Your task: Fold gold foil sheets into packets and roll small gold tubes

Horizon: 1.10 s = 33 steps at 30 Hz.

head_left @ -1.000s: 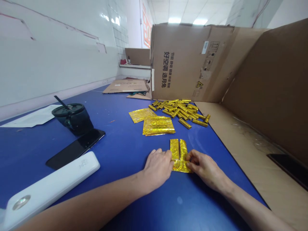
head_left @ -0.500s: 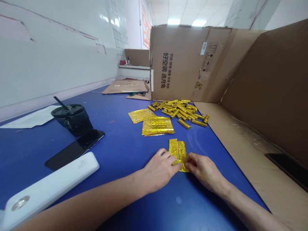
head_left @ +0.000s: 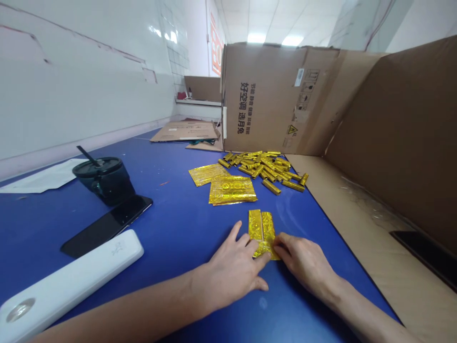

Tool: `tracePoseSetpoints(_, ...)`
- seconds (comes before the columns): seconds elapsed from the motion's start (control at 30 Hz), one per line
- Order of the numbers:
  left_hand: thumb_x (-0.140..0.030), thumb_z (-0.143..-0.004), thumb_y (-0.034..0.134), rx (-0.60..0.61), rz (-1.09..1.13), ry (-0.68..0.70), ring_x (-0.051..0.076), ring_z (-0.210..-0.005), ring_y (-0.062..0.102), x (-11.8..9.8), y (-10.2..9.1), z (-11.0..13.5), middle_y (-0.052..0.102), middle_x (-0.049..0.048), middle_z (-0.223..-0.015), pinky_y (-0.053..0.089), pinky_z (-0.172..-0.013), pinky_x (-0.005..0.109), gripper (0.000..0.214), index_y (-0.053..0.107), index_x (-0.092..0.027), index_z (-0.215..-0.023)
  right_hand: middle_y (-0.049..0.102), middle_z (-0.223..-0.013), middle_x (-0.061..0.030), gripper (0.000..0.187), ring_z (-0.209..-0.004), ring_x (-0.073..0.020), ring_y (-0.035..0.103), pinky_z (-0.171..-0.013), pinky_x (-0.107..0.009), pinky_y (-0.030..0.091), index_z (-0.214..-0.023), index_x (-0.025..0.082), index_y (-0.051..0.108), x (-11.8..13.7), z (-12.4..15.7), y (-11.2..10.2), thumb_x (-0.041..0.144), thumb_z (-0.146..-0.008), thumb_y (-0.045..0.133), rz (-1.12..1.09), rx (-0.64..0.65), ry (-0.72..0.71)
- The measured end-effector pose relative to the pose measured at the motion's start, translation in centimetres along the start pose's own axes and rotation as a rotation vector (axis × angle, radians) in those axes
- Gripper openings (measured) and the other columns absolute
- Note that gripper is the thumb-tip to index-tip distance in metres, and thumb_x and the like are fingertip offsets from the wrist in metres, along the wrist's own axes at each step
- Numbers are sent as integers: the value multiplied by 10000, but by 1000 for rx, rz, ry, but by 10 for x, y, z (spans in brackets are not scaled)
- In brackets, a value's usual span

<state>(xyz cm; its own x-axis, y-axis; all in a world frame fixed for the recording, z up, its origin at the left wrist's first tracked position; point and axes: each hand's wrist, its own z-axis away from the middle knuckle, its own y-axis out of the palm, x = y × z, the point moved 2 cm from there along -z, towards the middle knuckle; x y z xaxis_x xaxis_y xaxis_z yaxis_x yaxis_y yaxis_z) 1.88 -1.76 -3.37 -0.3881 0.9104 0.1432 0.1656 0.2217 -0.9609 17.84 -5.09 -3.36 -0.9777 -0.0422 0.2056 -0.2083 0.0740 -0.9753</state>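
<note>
A gold foil sheet [head_left: 262,230], folded in from both sides, lies on the blue table [head_left: 178,224] in front of me. My left hand [head_left: 233,269] rests flat beside it, fingers spread, fingertips pressing its near left edge. My right hand [head_left: 303,264] has its fingers curled and pinches the sheet's near right corner. Beyond lie a stack of flat gold foil sheets [head_left: 232,189] and one more sheet [head_left: 207,173], and past them a pile of folded gold foil rolls [head_left: 266,166].
A dark cup with a straw [head_left: 103,180], a black phone [head_left: 107,226] and a white power bank [head_left: 67,281] sit at the left. A white paper [head_left: 43,177] lies at the far left. Large cardboard boxes [head_left: 282,100] stand behind and to the right, with flat cardboard [head_left: 360,214] on the table.
The two side flaps of the foil sheet have closed together. My left hand has flattened and slid toward me along the sheet's near edge; my right hand stays at the near right corner.
</note>
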Motion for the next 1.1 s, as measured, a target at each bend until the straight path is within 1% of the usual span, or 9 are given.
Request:
tracePoseSetpoints(0.13, -593, -708, 476, -8, 14, -7, 235, -946, 479, 0, -1, 0, 572, 49, -959, 145, -955, 506, 500, 526, -236, -1055, 619, -737, -34, 225, -710, -155, 561, -656, -268, 409, -778, 200, 585, 7, 9, -14, 217, -839, 369, -82, -116, -219)
tracePoseSetpoints(0.23, -576, -705, 497, 0, 30, -8, 241, -960, 478, 0, -1, 0, 567, 52, -992, 130, -962, 509, 478, 539, -228, -1031, 640, -812, -23, 215, -756, -147, 568, -717, -270, 415, -851, 215, 594, 16, 15, -21, 213, -843, 379, -167, 2, -359)
tracePoseSetpoints(0.3, -575, -704, 499, 9, 41, -13, 246, -973, 476, 0, -2, 1, 570, 54, -990, 129, -962, 511, 490, 530, -227, -1047, 648, -869, -22, 205, -794, -154, 577, -745, -280, 422, -885, 218, 599, 19, 16, -22, 209, -832, 401, -145, 87, -370)
tracePoseSetpoints(0.4, -587, -696, 497, 19, 46, -18, 258, -998, 467, 0, -3, 1, 573, 61, -999, 128, -954, 524, 528, 503, -241, -1095, 650, -928, -38, 205, -825, -175, 585, -774, -317, 431, -913, 212, 607, 17, 16, -21, 218, -814, 428, -40, 148, -326)
tracePoseSetpoints(0.6, -599, -692, 492, 49, 43, -49, 274, -1052, 439, 5, -4, 1, 575, 65, -1036, 110, -950, 534, 540, 495, -261, -1113, 570, -1130, -92, 314, -1032, -285, 494, -898, -492, 319, -1045, 179, 581, 13, 13, -14, 278, -755, 513, 157, 114, -295)
tracePoseSetpoints(0.73, -572, -729, 468, 44, 24, -60, 288, -1111, 395, 12, -2, 3, 537, 73, -1128, 102, -944, 539, 497, 487, -261, -1117, 613, -1030, -92, 296, -957, -259, 514, -891, -471, 309, -1004, 179, 597, 21, 15, -16, 322, -761, 507, 126, 81, -341)
tracePoseSetpoints(0.83, -522, -764, 462, 45, 24, -67, 293, -1162, 339, 17, 1, 5, 494, 77, -1190, 97, -945, 544, 433, 491, -248, -1098, 624, -985, -64, 269, -947, -227, 506, -925, -442, 267, -966, 214, 605, 29, 20, -21, 361, -782, 475, 33, 110, -417)
tracePoseSetpoints(0.93, -467, -797, 445, 52, 41, -70, 280, -1181, 319, 19, 4, 6, 480, 80, -1205, 115, -955, 525, 356, 518, -213, -1035, 599, -1051, -68, 310, -1017, -222, 477, -969, -424, 211, -1008, 219, 589, 37, 25, -23, 388, -782, 460, -21, 168, -470)
tracePoseSetpoints(1.1, -332, -845, 411, 43, 123, -79, 220, -1151, 377, 20, 9, 5, 493, 86, -1187, 197, -969, 435, 240, 517, -180, -997, 550, -1146, -94, 406, -1083, -233, 448, -1004, -425, 157, -1100, 196, 541, 41, 28, -21, 416, -770, 455, -41, 216, -493)
